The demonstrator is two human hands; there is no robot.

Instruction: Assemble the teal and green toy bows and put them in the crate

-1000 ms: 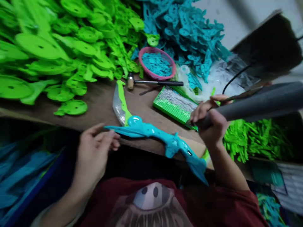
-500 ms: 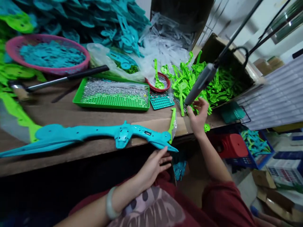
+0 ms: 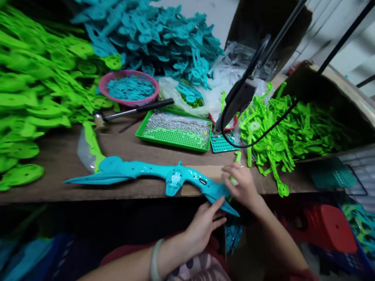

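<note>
A long turquoise plastic toy bow body [image 3: 152,170] lies along the bench's front edge. My left hand [image 3: 205,224] grips its right tip, thumb on top and fingers underneath. My right hand [image 3: 241,183] is closed around a lime-green plastic arm [image 3: 238,157] at that same end, covering most of it and the joint. Another lime-green arm [image 3: 93,144], with a clear piece beside it, sticks out from the bow's left end. Above and behind my right hand hangs an electric screwdriver [image 3: 238,97] with a black cable, and nothing holds it.
Behind the bow stand a green tray [image 3: 175,145] of small metal parts, a turquoise grid tray [image 3: 224,143], a pink basket [image 3: 102,89] and a hammer [image 3: 125,113]. Piles of lime-green parts [image 3: 35,97] and turquoise parts [image 3: 164,39] flank them. A cardboard box [image 3: 360,117] sits right.
My right hand has let go of the screwdriver and come down to the green arm at the bow's right end. My left hand has closed on the bow's tip. The view has shifted left.
</note>
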